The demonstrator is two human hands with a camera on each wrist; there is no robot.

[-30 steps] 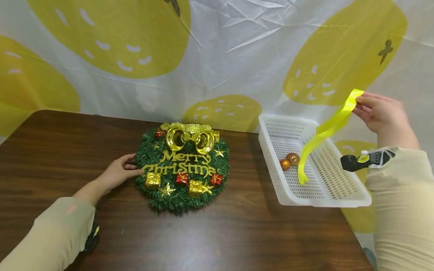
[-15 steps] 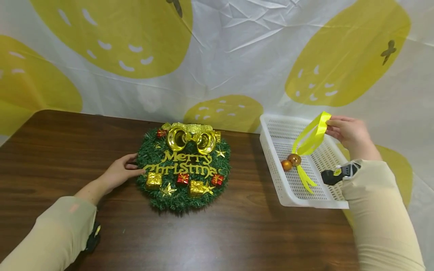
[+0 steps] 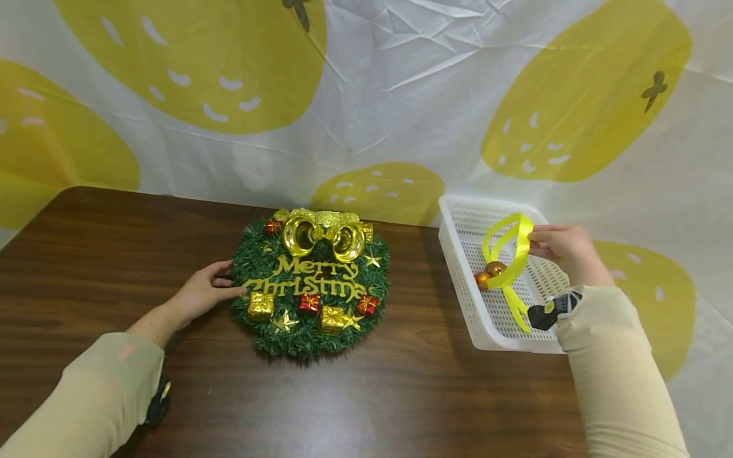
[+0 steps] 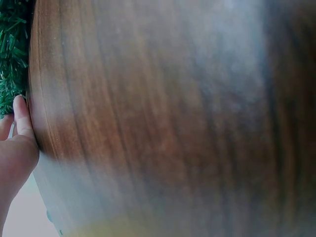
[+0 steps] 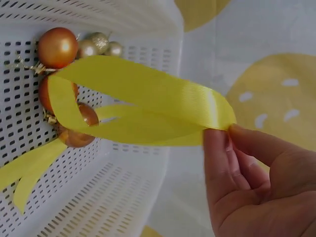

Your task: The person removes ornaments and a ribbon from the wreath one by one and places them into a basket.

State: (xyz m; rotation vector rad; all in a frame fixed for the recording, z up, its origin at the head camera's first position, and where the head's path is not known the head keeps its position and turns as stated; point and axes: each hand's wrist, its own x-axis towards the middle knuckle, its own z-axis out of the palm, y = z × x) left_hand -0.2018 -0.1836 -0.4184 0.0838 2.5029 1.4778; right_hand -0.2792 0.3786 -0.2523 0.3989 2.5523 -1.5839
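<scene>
In the head view a green Christmas wreath (image 3: 309, 337) with gold bells, stars, small gift boxes and "Merry Christmas" lettering lies on the table. My left hand (image 3: 200, 292) holds its left edge, thumb over the greenery. In the left wrist view the hand (image 4: 17, 148) touches the green tinsel (image 4: 12, 54). Above the white basket (image 3: 466, 299), my right hand (image 3: 564, 248) pinches a yellow ribbon (image 3: 522, 245) between thumb and fingers. The ribbon (image 5: 148, 89) hangs in loops, its split tails down in the basket.
Inside the basket lie orange baubles (image 5: 58, 48) and several small pale gold baubles (image 5: 99, 43). The brown wooden table (image 3: 366, 407) extends in front of the wreath. A white cloth (image 3: 389, 114) with yellow fruit shapes hangs behind.
My right hand has moved left and down toward the basket with the ribbon, which has gone from a long hanging strip to loops over the baubles. The left hand and wreath stay put.
</scene>
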